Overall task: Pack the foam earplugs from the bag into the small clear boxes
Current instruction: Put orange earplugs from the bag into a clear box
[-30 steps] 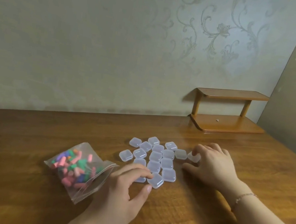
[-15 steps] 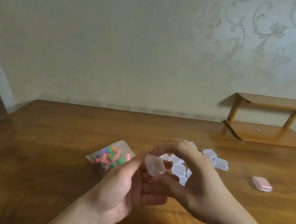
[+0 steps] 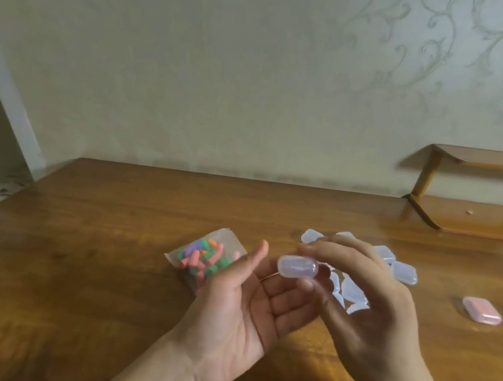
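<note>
While the right hand (image 3: 366,304) pinches a small clear box (image 3: 297,267) between thumb and forefinger above the counter (image 3: 90,265), the left hand (image 3: 240,310) lies palm up just beside it, its fingers (image 3: 287,300) loosely curled beneath the box and holding nothing that can be made out. Left of the hands, the clear bag (image 3: 203,257) of coloured foam earplugs (image 3: 200,255) rests on the counter. Behind the right hand lies the cluster of empty boxes (image 3: 402,272), partly hidden. A box with pink contents (image 3: 481,310) sits apart to the right. A wooden shelf (image 3: 483,195) stands at the wall. No writing or label is legible anywhere.
</note>
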